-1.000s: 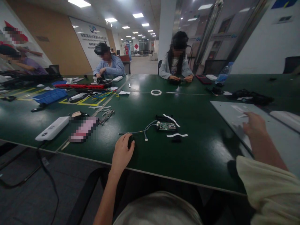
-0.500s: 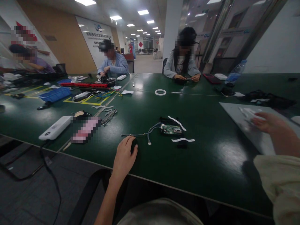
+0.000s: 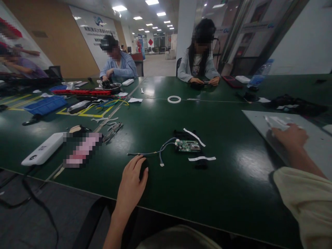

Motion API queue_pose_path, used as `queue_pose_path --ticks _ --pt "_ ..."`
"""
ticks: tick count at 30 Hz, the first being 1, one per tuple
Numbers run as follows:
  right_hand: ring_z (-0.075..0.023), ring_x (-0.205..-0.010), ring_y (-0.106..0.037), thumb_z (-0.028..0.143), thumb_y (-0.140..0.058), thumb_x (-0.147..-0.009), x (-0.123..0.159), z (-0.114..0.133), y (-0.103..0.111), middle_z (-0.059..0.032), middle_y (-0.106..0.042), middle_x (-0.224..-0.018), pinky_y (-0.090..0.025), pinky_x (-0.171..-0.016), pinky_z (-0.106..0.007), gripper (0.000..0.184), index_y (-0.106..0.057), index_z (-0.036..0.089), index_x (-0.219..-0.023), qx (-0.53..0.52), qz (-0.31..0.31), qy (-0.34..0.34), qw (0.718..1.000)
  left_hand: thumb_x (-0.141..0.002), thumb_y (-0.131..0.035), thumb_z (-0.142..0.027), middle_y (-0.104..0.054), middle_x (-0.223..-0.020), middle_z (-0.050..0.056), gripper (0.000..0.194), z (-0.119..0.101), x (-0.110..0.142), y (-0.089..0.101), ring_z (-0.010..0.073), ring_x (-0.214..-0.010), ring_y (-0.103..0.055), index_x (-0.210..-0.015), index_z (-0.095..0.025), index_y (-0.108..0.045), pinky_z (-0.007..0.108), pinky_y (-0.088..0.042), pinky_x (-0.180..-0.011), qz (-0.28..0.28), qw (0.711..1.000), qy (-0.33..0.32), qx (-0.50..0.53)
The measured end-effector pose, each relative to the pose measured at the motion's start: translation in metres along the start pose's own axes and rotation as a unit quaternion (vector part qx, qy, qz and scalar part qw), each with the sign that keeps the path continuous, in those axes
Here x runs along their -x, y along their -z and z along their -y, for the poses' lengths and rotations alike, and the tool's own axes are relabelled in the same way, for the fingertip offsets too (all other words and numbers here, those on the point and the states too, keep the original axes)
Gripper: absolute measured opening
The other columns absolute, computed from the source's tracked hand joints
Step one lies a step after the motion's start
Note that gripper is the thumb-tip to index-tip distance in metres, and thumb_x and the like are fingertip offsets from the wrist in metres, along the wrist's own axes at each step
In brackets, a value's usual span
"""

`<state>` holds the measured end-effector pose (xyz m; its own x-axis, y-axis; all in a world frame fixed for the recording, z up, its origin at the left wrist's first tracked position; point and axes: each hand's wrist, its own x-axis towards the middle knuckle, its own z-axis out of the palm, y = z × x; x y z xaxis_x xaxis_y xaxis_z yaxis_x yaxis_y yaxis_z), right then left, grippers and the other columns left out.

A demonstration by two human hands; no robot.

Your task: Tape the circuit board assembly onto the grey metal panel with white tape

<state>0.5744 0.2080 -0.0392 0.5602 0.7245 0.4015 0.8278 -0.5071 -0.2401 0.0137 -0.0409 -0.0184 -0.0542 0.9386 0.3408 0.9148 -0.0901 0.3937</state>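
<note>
My left hand (image 3: 133, 176) rests on the green table, palm down and holding nothing I can see, fingers slightly curved and thumb apart. A dark patch beneath it could be shadow. Just beyond its fingertips lie grey cables (image 3: 147, 152) that run to a green circuit board (image 3: 188, 145). One white paper-like strip (image 3: 194, 137) lies by the board's upper right, another strip (image 3: 201, 158) below it across a small black piece (image 3: 201, 166). Far right, my right hand (image 3: 293, 136) is bent down on a clear plastic bag (image 3: 276, 121); its fingertips are partly hidden.
The bag lies on a grey board (image 3: 255, 124). A white tape ring (image 3: 174, 99) is farther back. To the left are pliers (image 3: 113, 132), a blurred pink item (image 3: 84, 148), a white power bank (image 3: 43, 150) and a blue tray (image 3: 46, 104). Two people sit opposite.
The view has shifted slightly. My right hand has turned and lowered over the bag, its back now facing up. My left hand keeps its resting pose beside the cables.
</note>
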Motion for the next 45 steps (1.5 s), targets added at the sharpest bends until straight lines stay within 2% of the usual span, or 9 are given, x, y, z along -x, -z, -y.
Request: queue_pose_path --ticks 4,9,20,24,28,32,36,41,45 --pt "-0.0329 -0.103 -0.053 0.041 -0.045 -0.085 0.007 0.011 0.006 -0.0301 -0.055 -0.112 -0.037 -0.074 -0.040 0.062 -0.044 0.002 -0.133 -0.012 0.114 0.037 0.993 -0.090 -0.040 -0.029 -0.052 -0.125 0.009 0.030 0.002 -0.001 -0.003 0.0236 -0.120 -0.046 -0.116 -0.020 -0.050 0.046 -0.037 -0.103 -0.004 1.000 -0.014 -0.005" --pt "-0.0268 -0.104 -0.052 0.034 -0.036 -0.090 0.009 0.028 0.012 -0.0232 -0.056 -0.117 -0.034 -0.081 -0.033 0.049 -0.052 0.005 -0.127 -0.019 0.146 0.158 0.976 -0.090 -0.040 -0.031 -0.050 -0.127 0.009 0.032 0.003 -0.002 -0.004 0.0238 -0.121 -0.045 -0.119 -0.020 -0.049 0.046 -0.038 -0.103 0.002 1.000 -0.021 -0.012" --pt "-0.0248 -0.090 -0.056 0.024 -0.039 -0.087 0.017 0.039 0.017 -0.0195 -0.062 -0.108 -0.034 -0.071 -0.032 0.040 -0.065 0.009 -0.112 0.034 0.096 0.203 0.974 -0.090 -0.040 -0.031 -0.050 -0.127 0.009 0.032 0.002 0.000 -0.003 0.0245 -0.121 -0.045 -0.120 -0.022 -0.048 0.048 -0.038 -0.103 0.002 1.000 -0.025 -0.013" --pt "-0.0237 -0.092 -0.058 0.022 -0.044 -0.085 0.025 0.064 0.034 -0.0173 -0.065 -0.104 -0.036 -0.076 -0.031 0.036 -0.066 0.008 -0.110 -0.014 0.082 0.189 0.979 -0.090 -0.040 -0.030 -0.050 -0.128 0.008 0.031 0.003 0.001 -0.004 0.0248 -0.121 -0.044 -0.120 -0.022 -0.047 0.049 -0.038 -0.102 0.007 1.000 -0.023 -0.013" --pt "-0.0190 -0.087 -0.061 0.025 -0.054 -0.081 0.046 0.109 0.069 -0.0124 -0.068 -0.090 -0.039 -0.081 -0.027 0.028 -0.068 0.011 -0.102 -0.144 0.066 0.209 0.965 -0.091 -0.040 -0.026 -0.051 -0.125 0.010 0.028 0.002 -0.002 -0.003 0.0244 -0.122 -0.044 -0.116 -0.020 -0.049 0.047 -0.038 -0.103 -0.019 0.999 -0.043 -0.006" --pt "-0.0150 -0.080 -0.063 0.027 -0.058 -0.079 0.097 0.167 0.110 -0.0057 -0.068 -0.088 -0.046 -0.079 -0.026 0.021 -0.068 0.016 -0.094 -0.292 0.071 0.305 0.904 -0.088 -0.042 -0.022 -0.052 -0.124 0.008 0.027 -0.015 -0.017 0.006 0.0260 -0.121 -0.044 -0.114 -0.021 -0.052 0.049 -0.039 -0.101 0.001 0.997 -0.071 -0.017" --pt "-0.0156 -0.080 -0.064 0.028 -0.058 -0.080 0.174 0.209 0.152 -0.0008 -0.068 -0.091 -0.053 -0.075 -0.030 0.020 -0.067 0.023 -0.097 -0.416 0.123 0.426 0.794 -0.088 -0.044 -0.021 -0.053 -0.123 0.007 0.027 -0.047 -0.044 0.012 0.0230 -0.116 -0.049 -0.112 -0.021 -0.054 0.044 -0.043 -0.097 0.104 0.978 -0.178 0.028" --pt "-0.0173 -0.091 -0.062 0.024 -0.046 -0.088 0.244 0.216 0.185 0.0018 -0.065 -0.101 -0.054 -0.079 -0.037 0.033 -0.057 0.034 -0.118 -0.398 0.086 0.577 0.708 -0.084 -0.049 -0.020 -0.057 -0.116 0.008 0.027 -0.071 -0.076 -0.002 0.0239 -0.111 -0.053 -0.110 -0.020 -0.055 0.044 -0.043 -0.095 0.135 0.951 -0.271 0.065" --pt "-0.0201 -0.098 -0.059 0.018 -0.039 -0.090 0.266 0.208 0.185 -0.0020 -0.063 -0.107 -0.052 -0.083 -0.041 0.038 -0.057 0.033 -0.120 -0.349 0.050 0.655 0.668 -0.084 -0.046 -0.016 -0.059 -0.111 0.009 0.025 -0.078 -0.100 -0.014 0.0227 -0.109 -0.053 -0.107 -0.016 -0.055 0.040 -0.042 -0.096 0.137 0.945 -0.294 0.052"
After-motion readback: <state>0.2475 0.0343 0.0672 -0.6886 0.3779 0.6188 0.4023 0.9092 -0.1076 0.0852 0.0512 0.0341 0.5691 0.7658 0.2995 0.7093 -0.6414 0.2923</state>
